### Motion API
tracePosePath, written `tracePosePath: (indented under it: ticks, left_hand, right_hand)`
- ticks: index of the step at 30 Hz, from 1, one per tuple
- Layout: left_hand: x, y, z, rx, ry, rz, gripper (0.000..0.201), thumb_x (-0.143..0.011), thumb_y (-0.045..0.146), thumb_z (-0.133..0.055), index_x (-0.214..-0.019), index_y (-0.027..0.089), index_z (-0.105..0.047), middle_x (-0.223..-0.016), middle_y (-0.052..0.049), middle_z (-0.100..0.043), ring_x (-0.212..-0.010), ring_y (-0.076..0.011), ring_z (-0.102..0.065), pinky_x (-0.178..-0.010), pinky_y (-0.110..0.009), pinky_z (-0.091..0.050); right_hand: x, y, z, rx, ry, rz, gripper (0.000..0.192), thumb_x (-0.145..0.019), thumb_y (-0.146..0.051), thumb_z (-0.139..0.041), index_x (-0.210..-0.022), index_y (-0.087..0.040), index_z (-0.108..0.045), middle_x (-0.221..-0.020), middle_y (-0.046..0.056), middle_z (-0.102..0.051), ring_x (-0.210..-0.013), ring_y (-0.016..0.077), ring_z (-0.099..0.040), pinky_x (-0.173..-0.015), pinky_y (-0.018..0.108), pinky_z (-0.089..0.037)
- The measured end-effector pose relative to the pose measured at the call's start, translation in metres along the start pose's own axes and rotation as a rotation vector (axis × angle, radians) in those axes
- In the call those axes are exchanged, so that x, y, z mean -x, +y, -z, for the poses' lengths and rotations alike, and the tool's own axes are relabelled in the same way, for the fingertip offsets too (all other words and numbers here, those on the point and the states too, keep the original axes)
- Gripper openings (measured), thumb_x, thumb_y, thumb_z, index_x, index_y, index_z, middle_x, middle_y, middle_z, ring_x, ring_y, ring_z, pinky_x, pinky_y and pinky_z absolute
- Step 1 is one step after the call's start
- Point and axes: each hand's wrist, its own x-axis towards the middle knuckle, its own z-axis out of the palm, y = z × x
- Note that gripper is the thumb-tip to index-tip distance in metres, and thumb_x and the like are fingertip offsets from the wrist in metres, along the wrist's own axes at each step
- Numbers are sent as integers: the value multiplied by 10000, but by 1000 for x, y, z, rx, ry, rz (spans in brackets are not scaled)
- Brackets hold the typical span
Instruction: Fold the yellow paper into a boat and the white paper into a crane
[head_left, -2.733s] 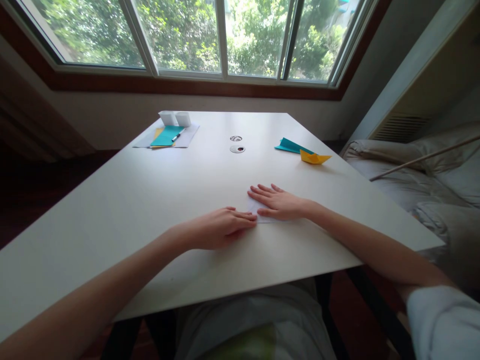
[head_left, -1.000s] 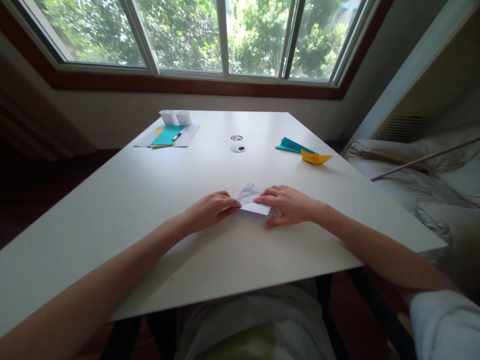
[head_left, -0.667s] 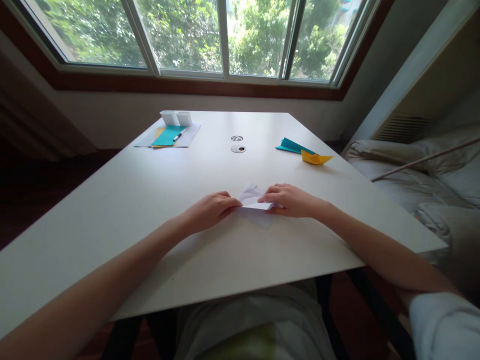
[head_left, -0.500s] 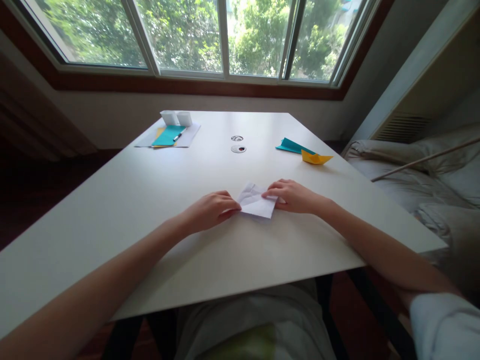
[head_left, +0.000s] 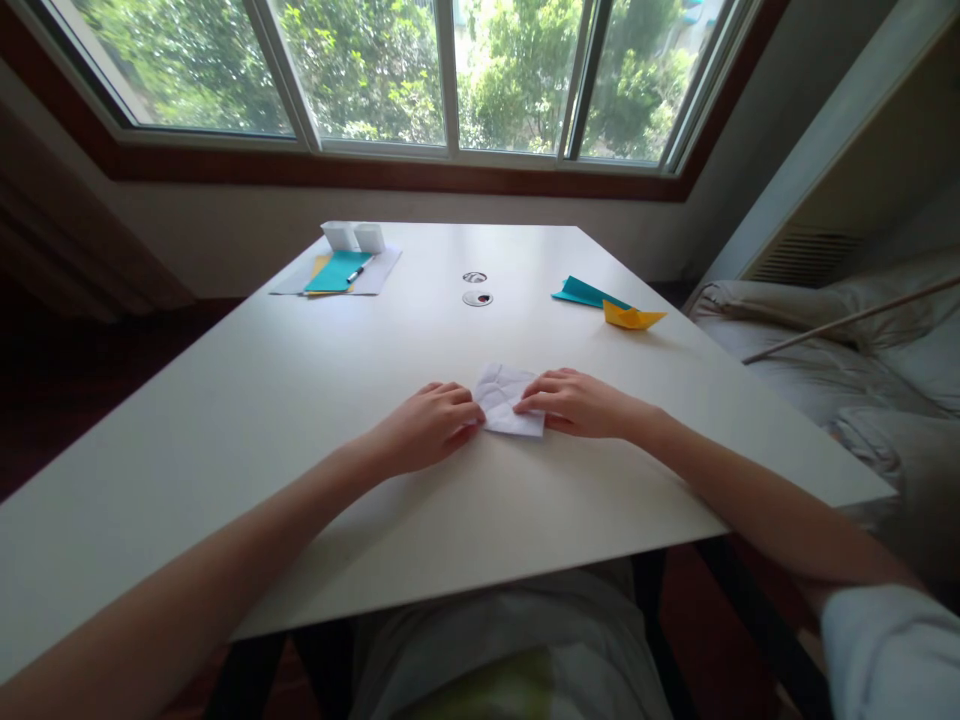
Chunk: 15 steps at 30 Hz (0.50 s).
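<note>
A small piece of folded white paper (head_left: pixel 500 395), creased across its surface, lies low over the table between my two hands. At its left edge my left hand (head_left: pixel 433 425) pinches it between thumb and fingertips. My right hand (head_left: pixel 581 402) grips the right side, fingers on top and the thumb low by the right edge. The underside of the paper is hidden.
On the white table (head_left: pixel 360 370), a yellow paper boat (head_left: pixel 632 316) and a blue folded paper (head_left: pixel 589 293) sit at the right. Back left are blue paper sheets (head_left: pixel 337 271), a pen (head_left: pixel 355 273) and white boxes (head_left: pixel 369 237). Two round discs (head_left: pixel 477 298) lie mid-table.
The white paper has turned slightly, its lower edge now more level. My right fingers have slid a little left and down over it; my left hand has shifted slightly.
</note>
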Motion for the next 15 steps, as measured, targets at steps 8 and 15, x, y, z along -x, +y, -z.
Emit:
tracePosePath:
  ticks: [8, 15]
  left_hand:
    - [1, 22, 2, 74, -71, -83, 274, -854, 226, -478, -1085, 250, -623, -1038, -76, -596, -959, -203, -558, -867, -337, -413]
    - [1, 12, -3, 39, 3, -45, 298, -923, 251, -366, -1140, 216, -567, -1246, -94, -554, -1147, -213, -492, -1009, -415, -294]
  right_hand:
    - [5, 11, -9, 54, 48, -112, 379, -837, -142, -480, -1167, -283, -603, -1214, 88, -570, -1082, 234, -526, -904, 397, -411]
    - [3, 14, -12, -1, 40, -118, 385, -848, -122, -450, -1146, -296, -620, -1072, 81, -564, -833, 157, -566, -803, 323, -433]
